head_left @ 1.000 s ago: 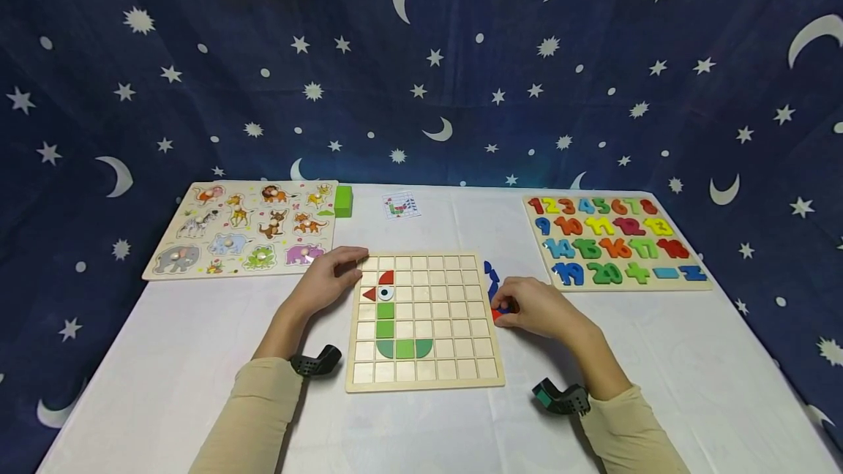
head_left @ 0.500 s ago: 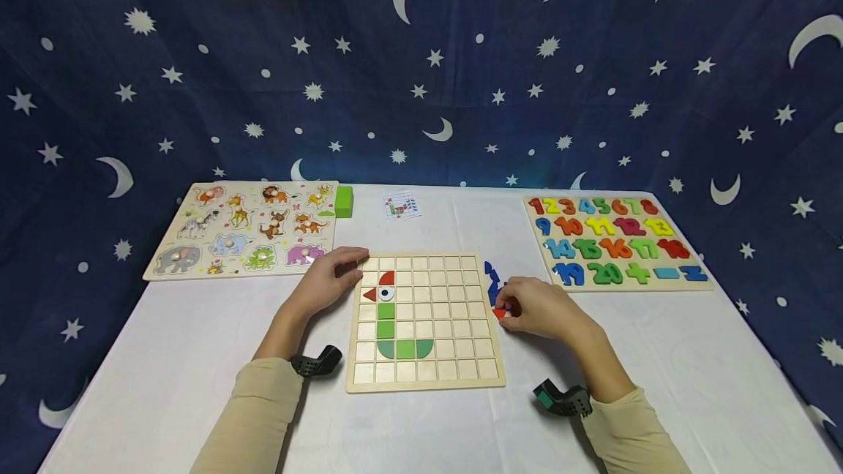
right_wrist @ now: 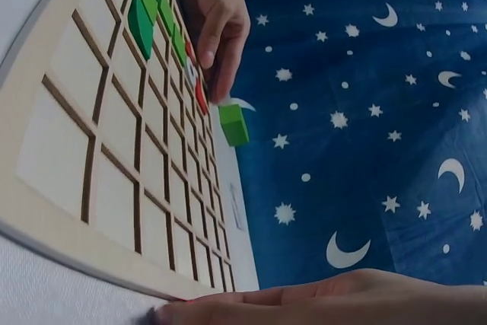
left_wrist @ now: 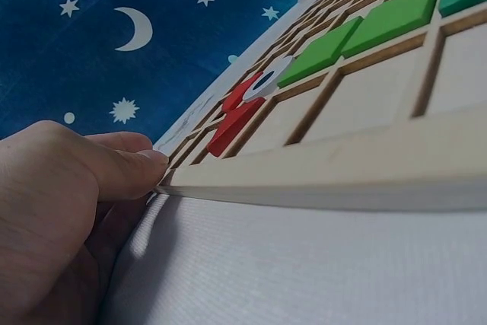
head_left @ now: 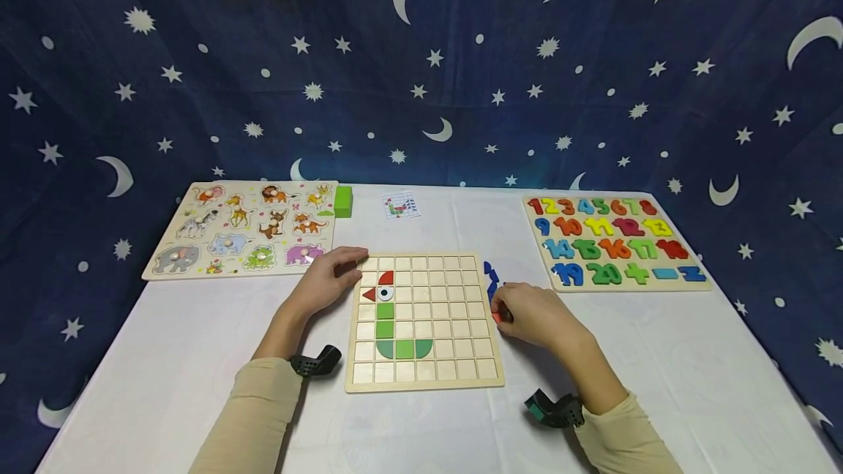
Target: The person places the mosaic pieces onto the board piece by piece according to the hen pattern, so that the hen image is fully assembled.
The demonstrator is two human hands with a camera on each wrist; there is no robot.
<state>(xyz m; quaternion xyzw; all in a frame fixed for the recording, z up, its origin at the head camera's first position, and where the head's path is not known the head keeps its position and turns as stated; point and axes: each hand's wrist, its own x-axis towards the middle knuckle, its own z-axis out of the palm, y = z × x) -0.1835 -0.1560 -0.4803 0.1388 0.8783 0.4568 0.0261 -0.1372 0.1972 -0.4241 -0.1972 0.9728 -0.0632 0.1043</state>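
Note:
A square wooden grid board (head_left: pixel 454 326) lies on the white tablecloth. Set in its left cells are a red quarter-round (head_left: pixel 387 278), a red triangle (head_left: pixel 369 295), a white eye tile (head_left: pixel 385 293), light green squares (head_left: pixel 385 328) and darker green quarter-rounds (head_left: pixel 424 347). My left hand (head_left: pixel 324 281) rests at the board's far left corner, thumb and fingertips touching its edge; the left wrist view shows the thumb (left_wrist: pixel 148 169) there. By the board's right edge my right hand (head_left: pixel 536 314) pinches a small red puzzle piece (head_left: pixel 496 318), mostly hidden by the fingers.
Blue pieces (head_left: pixel 490 274) lie beside the board's right edge. An animal puzzle board (head_left: pixel 197 243) stands back left with a green block (head_left: pixel 343 202) alongside. A picture card (head_left: pixel 401 205) lies at the back. To the right is a number puzzle board (head_left: pixel 628 280).
The right hand has shifted slightly toward me, and the red piece now shows less between its fingers. The left hand and the board stay as they were.

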